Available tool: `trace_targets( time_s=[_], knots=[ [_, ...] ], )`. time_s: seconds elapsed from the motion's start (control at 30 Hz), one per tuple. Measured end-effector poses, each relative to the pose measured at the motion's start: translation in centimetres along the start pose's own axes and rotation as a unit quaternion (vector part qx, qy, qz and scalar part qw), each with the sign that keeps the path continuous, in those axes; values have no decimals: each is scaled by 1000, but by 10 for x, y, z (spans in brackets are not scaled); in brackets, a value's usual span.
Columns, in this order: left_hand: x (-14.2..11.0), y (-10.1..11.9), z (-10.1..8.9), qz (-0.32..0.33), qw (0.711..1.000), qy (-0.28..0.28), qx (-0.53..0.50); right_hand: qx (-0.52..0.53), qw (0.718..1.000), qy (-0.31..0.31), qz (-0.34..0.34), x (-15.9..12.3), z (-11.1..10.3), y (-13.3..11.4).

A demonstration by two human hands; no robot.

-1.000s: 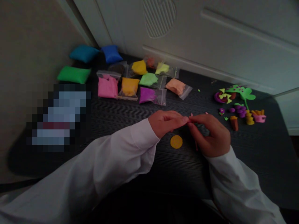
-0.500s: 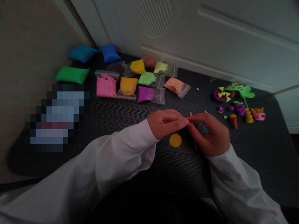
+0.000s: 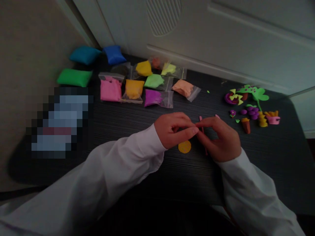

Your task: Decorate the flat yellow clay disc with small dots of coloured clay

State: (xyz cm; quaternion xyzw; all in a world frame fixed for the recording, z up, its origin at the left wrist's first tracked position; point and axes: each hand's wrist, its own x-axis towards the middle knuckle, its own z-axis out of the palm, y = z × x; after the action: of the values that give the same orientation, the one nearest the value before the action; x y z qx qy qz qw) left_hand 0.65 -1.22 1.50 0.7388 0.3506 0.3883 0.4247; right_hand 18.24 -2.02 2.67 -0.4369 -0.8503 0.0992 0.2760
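Observation:
My left hand [image 3: 173, 129] and my right hand [image 3: 220, 139] meet fingertip to fingertip over a dark striped table [image 3: 128, 124]. Both are closed in a pinch. A thin pink stick-like tool [image 3: 203, 131] runs through the fingers of my right hand, its tip showing above them. What my left fingers pinch is too small to make out. Just below my left hand a flat orange clay disc [image 3: 184, 146] lies on the table. White sleeves cover both arms.
Several bags of coloured clay lie at the back: pink [image 3: 110, 90], orange [image 3: 133, 88], purple [image 3: 154, 97], light green [image 3: 154, 80], peach [image 3: 184, 88]. Green [image 3: 74, 77], teal [image 3: 85, 54] and blue [image 3: 114, 54] packs sit back left. Small clay figures [image 3: 251, 105] cluster at right.
Both hands stay together at the same spot; the fingers have shifted slightly, and the view has drifted a little.

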Motion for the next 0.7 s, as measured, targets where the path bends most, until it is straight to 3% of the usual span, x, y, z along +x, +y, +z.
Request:
trace_targets(
  time_s=[0.1, 0.17, 0.5, 0.7],
  knots=[
    [0, -2, -1, 52, 996, 4, 75, -14, 1000, -22, -1, 0, -1, -1],
    [1, -4, -1, 55, 995, 8, 77, -18, 1000, -19, -4, -1, -1, -1],
    [8, -3, -4, -81, 992, 13, -91, -16, 995, 89, -42, -2, 1, -9],
    [8, -3, -5, -134, 984, 23, -111, -62, 992, 100, -50, 0, 0, -14]
  ],
)
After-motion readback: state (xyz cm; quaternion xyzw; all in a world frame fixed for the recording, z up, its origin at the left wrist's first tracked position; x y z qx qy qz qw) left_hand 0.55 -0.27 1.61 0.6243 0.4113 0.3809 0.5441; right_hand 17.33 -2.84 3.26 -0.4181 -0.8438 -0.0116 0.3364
